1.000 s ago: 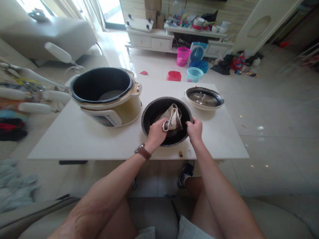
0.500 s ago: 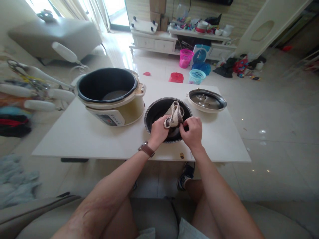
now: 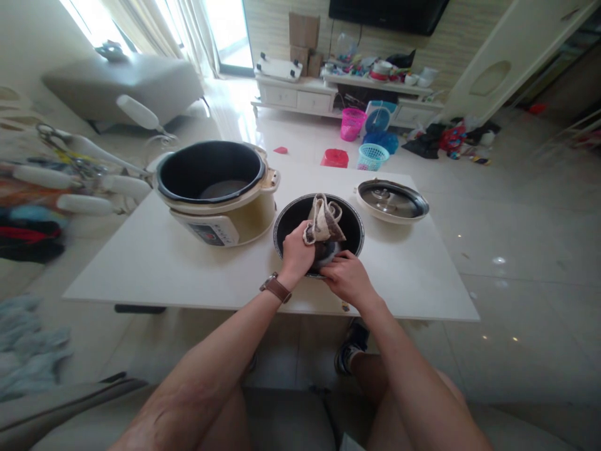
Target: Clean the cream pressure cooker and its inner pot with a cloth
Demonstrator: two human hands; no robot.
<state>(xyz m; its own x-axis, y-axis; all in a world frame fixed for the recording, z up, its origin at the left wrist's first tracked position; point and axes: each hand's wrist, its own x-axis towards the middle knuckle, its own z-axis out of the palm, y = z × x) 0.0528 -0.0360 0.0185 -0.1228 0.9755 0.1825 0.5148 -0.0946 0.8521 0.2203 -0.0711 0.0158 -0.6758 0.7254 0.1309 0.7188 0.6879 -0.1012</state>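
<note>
A dark round cooker inner pot [image 3: 358, 235] with a speckled rim sits on the white table in front of me. My left hand [image 3: 297, 250], with a brown-strapped watch at the wrist, is closed around a bunched beige and brown cloth [image 3: 323, 219]. The cloth stands up out of the pot's opening. My right hand [image 3: 347, 275] is at the pot's near right edge, its fingers curled over the rim. Part of the pot's inside is hidden by my hands and the cloth.
An electric pressure cooker [image 3: 216, 194] stands open on the table's left. Its detached lid [image 3: 392, 202] lies upside down at the right. The white table [image 3: 188, 275] ends just before my knees. Baskets, including a pink one [image 3: 352, 124], stand on the floor beyond.
My right hand has slid from the pot's right side to its near edge. The cloth has tilted slightly within my left hand, and the camera view has tipped up.
</note>
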